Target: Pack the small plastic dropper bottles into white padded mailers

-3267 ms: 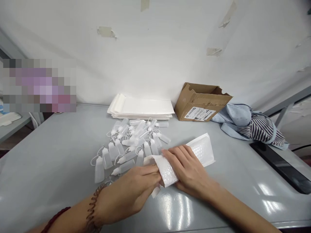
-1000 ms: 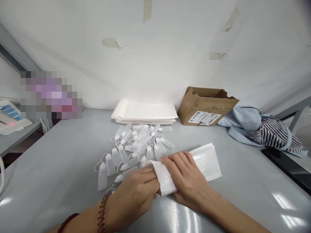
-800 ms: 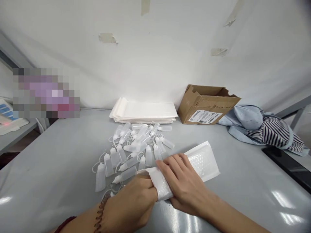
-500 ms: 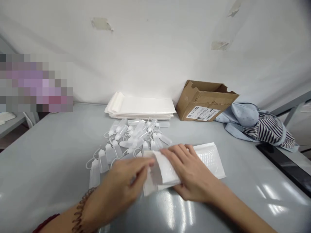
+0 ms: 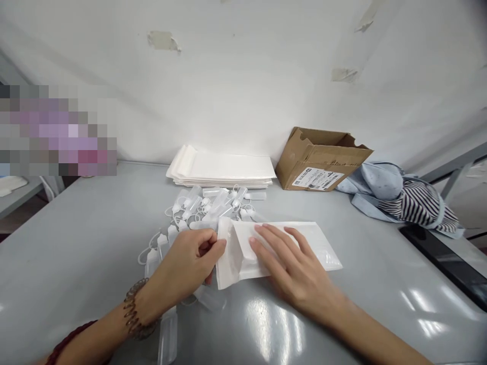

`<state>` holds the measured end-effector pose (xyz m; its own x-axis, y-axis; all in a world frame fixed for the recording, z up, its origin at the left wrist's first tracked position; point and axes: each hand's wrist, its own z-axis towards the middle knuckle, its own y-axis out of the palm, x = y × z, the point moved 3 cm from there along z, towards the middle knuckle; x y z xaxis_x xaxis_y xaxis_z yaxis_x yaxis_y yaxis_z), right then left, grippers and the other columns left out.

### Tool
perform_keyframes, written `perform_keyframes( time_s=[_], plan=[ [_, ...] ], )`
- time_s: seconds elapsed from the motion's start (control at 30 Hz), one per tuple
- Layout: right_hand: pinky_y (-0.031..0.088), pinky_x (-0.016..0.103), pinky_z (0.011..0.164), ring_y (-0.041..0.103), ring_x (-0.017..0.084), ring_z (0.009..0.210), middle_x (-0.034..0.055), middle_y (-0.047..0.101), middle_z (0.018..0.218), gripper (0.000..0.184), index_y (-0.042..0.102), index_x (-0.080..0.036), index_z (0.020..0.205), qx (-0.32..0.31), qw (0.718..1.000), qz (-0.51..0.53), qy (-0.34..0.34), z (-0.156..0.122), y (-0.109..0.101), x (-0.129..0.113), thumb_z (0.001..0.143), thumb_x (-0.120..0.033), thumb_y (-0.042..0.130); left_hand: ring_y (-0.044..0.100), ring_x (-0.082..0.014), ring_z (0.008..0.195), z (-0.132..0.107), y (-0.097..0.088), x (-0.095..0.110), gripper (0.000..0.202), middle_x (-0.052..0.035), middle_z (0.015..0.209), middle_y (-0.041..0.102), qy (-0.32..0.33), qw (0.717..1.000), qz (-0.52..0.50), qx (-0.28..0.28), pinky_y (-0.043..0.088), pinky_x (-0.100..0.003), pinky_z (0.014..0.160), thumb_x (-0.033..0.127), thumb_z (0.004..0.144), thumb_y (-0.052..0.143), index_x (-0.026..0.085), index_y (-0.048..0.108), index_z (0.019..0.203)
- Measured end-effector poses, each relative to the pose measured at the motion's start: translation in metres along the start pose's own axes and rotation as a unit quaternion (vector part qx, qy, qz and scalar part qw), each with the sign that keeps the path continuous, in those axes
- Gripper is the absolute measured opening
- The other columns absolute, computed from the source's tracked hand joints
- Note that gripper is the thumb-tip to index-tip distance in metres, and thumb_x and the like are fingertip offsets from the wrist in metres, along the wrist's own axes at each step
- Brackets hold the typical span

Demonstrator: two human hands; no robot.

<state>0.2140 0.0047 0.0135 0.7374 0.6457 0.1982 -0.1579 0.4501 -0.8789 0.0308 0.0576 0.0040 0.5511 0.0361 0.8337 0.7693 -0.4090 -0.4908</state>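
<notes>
A white bubble mailer (image 5: 300,243) lies flat on the grey table, with a folded paper end (image 5: 232,253) to the left. My left hand (image 5: 188,266) pinches that end at its left edge. My right hand (image 5: 289,268) rests on the mailer with its fingers spread. Beyond and under the mailer lies a heap of small translucent plastic squeeze bottles (image 5: 213,208) with looped cap tethers. The mailer and my left hand hide part of the heap. One bottle (image 5: 168,337) stands out below my left wrist.
A stack of white mailers (image 5: 220,167) sits against the wall, with an open cardboard box (image 5: 319,159) to its right. A crumpled blue and striped cloth (image 5: 403,195) lies further right, near a dark flat panel (image 5: 441,263) at the table's right side.
The mailer's folded end has opened out, and the mailer now lies flatter across the table. My left hand has moved left, and my right hand has spread out on the mailer.
</notes>
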Motion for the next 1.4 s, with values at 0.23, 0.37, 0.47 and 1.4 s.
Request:
perform_keyframes(
  time_s=[0.23,0.37,0.47,1.4],
  plan=[
    [0.041,0.056,0.092,0.037,0.034,0.129,0.0191,0.042,0.139,0.047,0.042,-0.011,0.134,-0.106,0.994,0.008,-0.020,0.000,0.019,-0.011,0.088,-0.005,0.034,0.046,-0.0097,0.038,0.000,0.002,0.002,0.037,0.0047,0.043,0.054,0.014,1.000,0.006,-0.023,0.036,-0.020,0.041,0.038,0.087,0.046,0.019,0.043,0.055],
    [0.040,0.060,0.091,0.034,0.037,0.130,0.0200,0.036,0.143,0.048,0.040,-0.014,0.135,-0.121,0.992,0.026,-0.003,-0.002,0.021,-0.011,0.088,-0.009,0.038,0.051,-0.0108,0.046,-0.003,0.004,0.008,0.033,0.0038,0.052,0.056,0.097,0.993,0.047,-0.048,0.042,-0.022,0.047,0.034,0.092,0.039,0.018,0.057,0.070],
    [0.042,0.058,0.091,0.038,0.035,0.129,0.0225,0.041,0.139,0.039,0.049,-0.009,0.126,-0.091,0.995,0.025,-0.010,-0.003,0.020,-0.009,0.090,-0.009,0.036,0.059,-0.0148,0.073,-0.007,0.004,0.014,0.022,-0.0021,0.081,0.063,0.275,0.952,0.136,-0.020,0.050,-0.027,0.067,0.020,0.092,0.039,0.017,0.061,0.093],
    [0.058,0.028,0.068,0.068,0.018,0.084,0.0040,0.072,0.078,0.023,0.065,-0.018,0.083,0.248,0.965,0.085,0.001,-0.012,-0.037,-0.022,0.087,-0.008,0.045,0.057,-0.0156,0.057,-0.030,0.029,0.022,0.028,-0.0051,0.065,0.062,0.548,0.765,0.322,0.100,0.051,-0.028,0.052,0.004,0.090,0.029,0.011,0.055,0.082]
  ],
)
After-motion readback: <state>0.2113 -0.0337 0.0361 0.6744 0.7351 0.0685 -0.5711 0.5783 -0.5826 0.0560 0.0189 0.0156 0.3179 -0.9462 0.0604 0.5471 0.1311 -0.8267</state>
